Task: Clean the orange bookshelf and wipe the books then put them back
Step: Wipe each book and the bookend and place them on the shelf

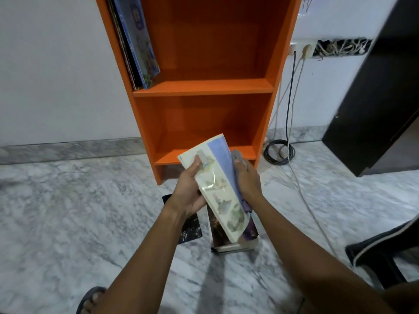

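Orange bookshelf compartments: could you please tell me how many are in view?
2. The upper orange compartment holds thin colourful books leaning at its left side; the lower orange compartment is directly beneath it. Any higher ones would lie outside the frame.

Noted: orange bookshelf (204,87); cream book (217,191), pictured, with blue panel; grey cloth (238,157); white floor (90,211), grey-veined marble; black cabinet (374,98).

Single head view, angled down, close above hands, facing bookshelf (204,87).
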The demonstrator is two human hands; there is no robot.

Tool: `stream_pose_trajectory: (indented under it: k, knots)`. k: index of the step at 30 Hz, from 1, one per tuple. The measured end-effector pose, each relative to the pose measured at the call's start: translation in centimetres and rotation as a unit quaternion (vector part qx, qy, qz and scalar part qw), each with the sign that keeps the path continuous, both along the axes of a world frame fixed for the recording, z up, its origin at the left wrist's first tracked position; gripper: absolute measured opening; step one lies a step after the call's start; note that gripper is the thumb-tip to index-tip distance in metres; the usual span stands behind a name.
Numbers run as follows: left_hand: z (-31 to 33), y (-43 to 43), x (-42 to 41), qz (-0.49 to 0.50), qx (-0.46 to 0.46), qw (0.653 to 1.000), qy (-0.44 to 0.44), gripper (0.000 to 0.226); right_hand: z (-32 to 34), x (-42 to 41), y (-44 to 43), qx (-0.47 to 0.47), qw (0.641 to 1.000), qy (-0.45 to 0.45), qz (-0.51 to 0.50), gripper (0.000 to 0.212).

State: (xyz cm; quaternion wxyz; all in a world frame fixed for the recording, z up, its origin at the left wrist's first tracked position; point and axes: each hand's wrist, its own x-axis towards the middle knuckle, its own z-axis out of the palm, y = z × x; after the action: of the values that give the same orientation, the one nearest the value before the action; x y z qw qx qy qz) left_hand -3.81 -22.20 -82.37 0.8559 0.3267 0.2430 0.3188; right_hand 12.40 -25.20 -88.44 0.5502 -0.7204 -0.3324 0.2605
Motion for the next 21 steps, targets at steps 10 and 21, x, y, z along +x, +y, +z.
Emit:
stream_pose_trajectory:
  k: [10,21]
  knots:
    - [0.4,5.8,-4.8,0.180,0.013,0.982,0.059,0.043,0.5,1.6,0.1,0.089,0.938,0.276,0.192,0.046]
    - [2.8,3.7,-0.3,0.167,-0.017,0.974,0.154,0.050,3.6,-6.2,-0.1,0.173,0.926,-0.313,0.121,0.012]
